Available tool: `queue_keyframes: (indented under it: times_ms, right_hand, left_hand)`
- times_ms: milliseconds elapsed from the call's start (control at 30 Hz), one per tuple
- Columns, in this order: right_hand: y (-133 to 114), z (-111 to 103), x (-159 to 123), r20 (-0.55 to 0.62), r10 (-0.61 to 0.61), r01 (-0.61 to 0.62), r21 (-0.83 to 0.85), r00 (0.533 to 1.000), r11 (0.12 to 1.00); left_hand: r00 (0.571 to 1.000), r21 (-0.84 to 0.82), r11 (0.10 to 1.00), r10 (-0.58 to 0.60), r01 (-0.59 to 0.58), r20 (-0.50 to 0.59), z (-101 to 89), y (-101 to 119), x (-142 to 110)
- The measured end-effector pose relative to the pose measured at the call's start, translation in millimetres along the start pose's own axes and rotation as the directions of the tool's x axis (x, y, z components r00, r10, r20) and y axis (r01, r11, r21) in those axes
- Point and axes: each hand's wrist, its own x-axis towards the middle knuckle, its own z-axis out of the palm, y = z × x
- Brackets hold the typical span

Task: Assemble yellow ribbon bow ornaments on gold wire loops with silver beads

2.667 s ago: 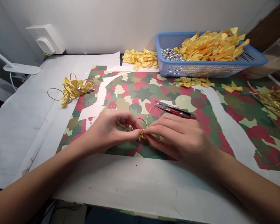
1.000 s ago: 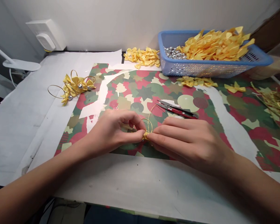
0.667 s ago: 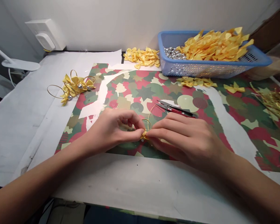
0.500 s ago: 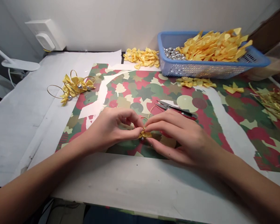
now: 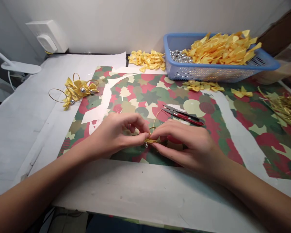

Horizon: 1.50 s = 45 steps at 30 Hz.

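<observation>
Between my two hands is a small yellow ribbon bow (image 5: 151,140), with a silver bell (image 5: 146,145) at its lower left and a thin gold cord (image 5: 155,121) curving up behind it. My left hand (image 5: 127,131) pinches the bow's left side between thumb and forefinger. On the other side my right hand (image 5: 186,139) is closed on the bow with thumb and fingertips. The fingertips partly hide the bow and where the cord joins it. Just behind my right hand lie thread snips (image 5: 184,115) with dark blades and a red part.
A blue basket (image 5: 223,72) at the back holds yellow bows (image 5: 223,48) and silver bells (image 5: 180,56). Loose bows (image 5: 147,60) lie beside it. Bows with bells and gold loops (image 5: 79,89) lie at left, gold cords (image 5: 285,105) at right. Patterned paper (image 5: 150,94) covers the table.
The bow has turned slightly and its bell has shifted a little left and down. My right hand's fingers have lowered, uncovering more of the snips and the cord loop.
</observation>
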Motion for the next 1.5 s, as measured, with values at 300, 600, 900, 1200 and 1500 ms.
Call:
queue_keyframes:
  times_ms: [300,600,900,1200,1500]
  right_hand:
    - [0.7,-4.4,1.7,-0.035,-0.069,0.067,-0.039,0.997,0.997]
    - [-1.2,-6.7,2.7,-0.089,-0.096,0.096,-0.005,0.991,0.995]
    - [-4.1,-8.2,4.7,-0.189,-0.138,0.126,-0.077,0.972,0.989]
    - [-4.8,-7.9,4.1,-0.205,-0.181,0.153,-0.144,0.962,0.978]
    - [-3.3,-5.2,6.8,-0.211,-0.186,0.164,-0.119,0.960,0.979]
  left_hand:
    - [0.993,-0.074,0.996,0.066,-0.059,0.099,-3.2,5.7,-2.3]
    - [0.981,-0.087,0.980,0.185,-0.179,0.065,-2.0,1.1,-4.6]
    - [0.974,0.030,0.974,0.224,-0.224,-0.017,-4.7,8.1,-5.7]
    - [0.845,0.340,0.833,0.509,-0.436,-0.164,-3.1,4.9,-4.0]
    - [0.774,0.417,0.761,0.606,-0.497,-0.185,-3.7,5.7,-2.9]
